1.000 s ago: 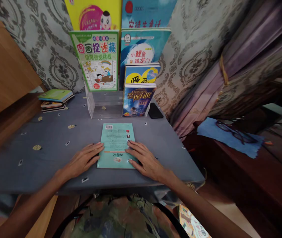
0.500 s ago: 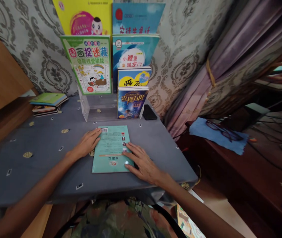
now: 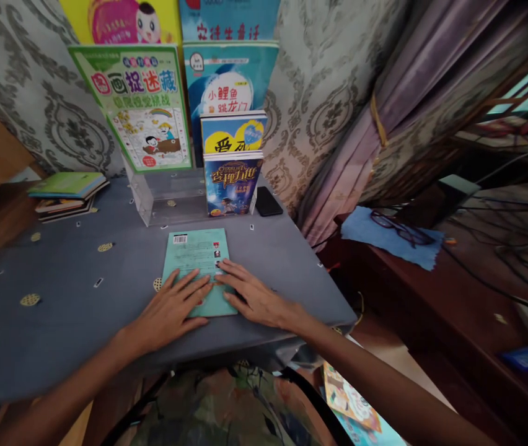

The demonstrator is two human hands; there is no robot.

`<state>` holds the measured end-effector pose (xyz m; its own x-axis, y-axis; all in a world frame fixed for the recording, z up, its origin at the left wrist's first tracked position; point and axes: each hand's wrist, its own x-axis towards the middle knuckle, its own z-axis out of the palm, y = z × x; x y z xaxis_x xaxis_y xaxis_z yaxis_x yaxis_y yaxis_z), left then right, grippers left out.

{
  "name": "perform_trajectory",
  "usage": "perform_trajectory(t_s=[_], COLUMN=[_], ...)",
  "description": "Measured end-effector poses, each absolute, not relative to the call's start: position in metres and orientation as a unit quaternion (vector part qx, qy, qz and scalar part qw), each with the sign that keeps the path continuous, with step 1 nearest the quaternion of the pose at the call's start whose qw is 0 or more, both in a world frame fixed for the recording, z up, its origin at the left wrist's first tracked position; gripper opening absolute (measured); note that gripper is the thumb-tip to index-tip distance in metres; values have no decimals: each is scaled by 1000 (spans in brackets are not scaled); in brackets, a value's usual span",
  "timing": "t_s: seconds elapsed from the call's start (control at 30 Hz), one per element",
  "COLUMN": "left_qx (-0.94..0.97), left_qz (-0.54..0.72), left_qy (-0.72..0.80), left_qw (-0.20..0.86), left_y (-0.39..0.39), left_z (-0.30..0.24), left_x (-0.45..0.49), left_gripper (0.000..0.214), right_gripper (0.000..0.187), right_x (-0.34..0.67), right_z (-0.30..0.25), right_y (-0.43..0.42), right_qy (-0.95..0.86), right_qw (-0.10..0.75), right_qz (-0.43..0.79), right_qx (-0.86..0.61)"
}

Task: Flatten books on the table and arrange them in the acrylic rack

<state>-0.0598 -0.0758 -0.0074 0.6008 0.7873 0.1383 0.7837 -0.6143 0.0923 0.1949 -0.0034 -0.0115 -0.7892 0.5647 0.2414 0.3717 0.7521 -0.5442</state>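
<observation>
A teal book lies flat on the cloth-covered table, its barcode at the far left corner and its printing upside down to me. Across its near left part rests my left hand, fingers spread and lying flat. My right hand lies on the book's right side with its fingers stretched out, the tips close to those of the left. The two hands cover the lower printing of the cover. Beyond the book, a clear acrylic stand holds several upright children's books, among them a dark blue one in front.
A small stack of books sits at the back left. A black phone lies right of the stand. Glasses rest on a blue cloth on the dark side furniture. More books are low at the right.
My left hand has moved from the book's far left edge onto its near left part. My right hand stays on the right side. The view has shifted slightly.
</observation>
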Motion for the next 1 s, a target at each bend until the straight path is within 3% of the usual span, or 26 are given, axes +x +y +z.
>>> perform_trajectory(t_s=[0.3,0.43,0.57,0.7,0.83,1.0], left_qx=[872,846,838,841,865,909], left_qz=[14,74,83,77,47,-7], left_qy=[472,527,539,535,499,412], left_qw=[131,46,-25,-17,14,55], left_y=[-48,-15,26,39,12,-51], left_z=[49,44,30,25,23,27], left_x=[-108,-67,-37,-34,-46,-75], left_gripper=[46,44,37,36,48,83], right_gripper=[38,36,39,37,31,31], right_x=[162,150,148,153,154,155], right_z=[5,2,-10,-23,-27,-29], right_y=[7,56,93,99,93,88], right_qy=[-901,-845,-797,-814,-840,-862], right_qw=[237,330,340,334,319,312], right_qz=[312,283,265,258,249,227], right_qx=[-184,-312,-423,-400,-362,-328])
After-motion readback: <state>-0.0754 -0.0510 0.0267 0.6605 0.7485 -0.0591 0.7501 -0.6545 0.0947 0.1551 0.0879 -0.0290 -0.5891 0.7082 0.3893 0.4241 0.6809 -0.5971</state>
